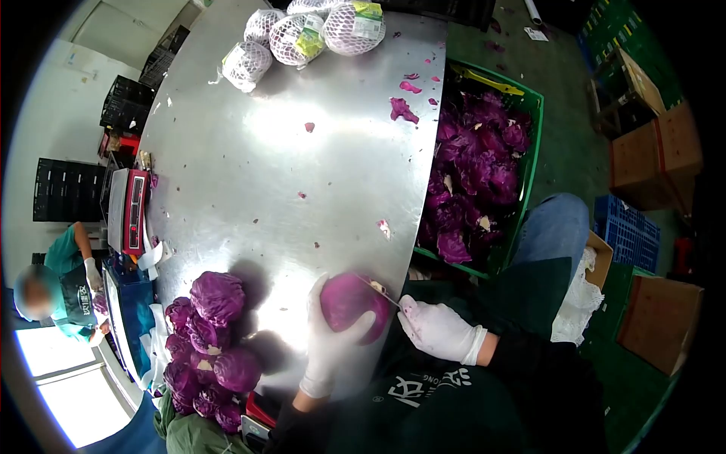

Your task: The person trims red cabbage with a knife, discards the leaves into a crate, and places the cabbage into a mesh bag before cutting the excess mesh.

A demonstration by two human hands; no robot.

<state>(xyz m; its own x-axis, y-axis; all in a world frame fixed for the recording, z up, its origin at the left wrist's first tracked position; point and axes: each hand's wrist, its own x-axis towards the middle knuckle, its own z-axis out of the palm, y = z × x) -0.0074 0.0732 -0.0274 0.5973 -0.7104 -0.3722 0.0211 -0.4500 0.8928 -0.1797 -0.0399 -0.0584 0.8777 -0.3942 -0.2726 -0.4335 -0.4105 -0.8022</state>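
My left hand, in a white glove, grips a round red cabbage at the near edge of the steel table. The thumb lies across its near side and the fingers run along its left. My right hand, also gloved and purple-stained, is closed around a knife; its handle is hidden in the fist. The thin blade reaches the pale stem end of the cabbage. To the left, several more red cabbages are piled on the table.
A green crate full of purple leaves stands right of the table. Net-wrapped heads sit at the far end. A red scale and a co-worker are at left. Leaf scraps dot the steel; cardboard boxes stand at right.
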